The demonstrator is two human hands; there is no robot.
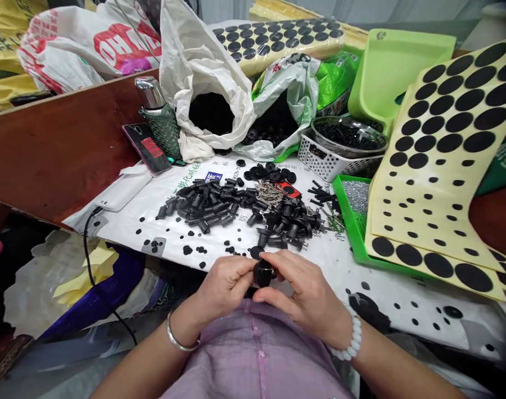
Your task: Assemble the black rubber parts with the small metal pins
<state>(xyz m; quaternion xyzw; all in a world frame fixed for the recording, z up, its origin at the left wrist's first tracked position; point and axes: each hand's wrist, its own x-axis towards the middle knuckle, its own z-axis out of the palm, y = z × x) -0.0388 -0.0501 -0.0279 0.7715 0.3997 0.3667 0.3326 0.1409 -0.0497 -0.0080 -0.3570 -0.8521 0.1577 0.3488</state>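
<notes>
Just off the table's near edge, my left hand (231, 281) and my right hand (297, 285) meet around a small black plastic part (262, 274). Fingers of both hands are closed on it, and a shiny bit shows at its right side. Beyond my fingertips lies a group of black flanged plastic parts (288, 219). Left of those spreads a heap of short black cylindrical pieces (207, 202). Small metal pieces (271, 194) and black round discs (271, 172) lie behind. My fingers hide much of the held part.
At right, a green tray (352, 244) sits under sheets of black round stickers (423, 183). A glass bowl (348, 136) of black pieces rests in a white basket (336, 163). Open bags (211, 66), a phone (146, 148) and a bottle (157, 116) stand behind. A cable (88, 260) hangs at left.
</notes>
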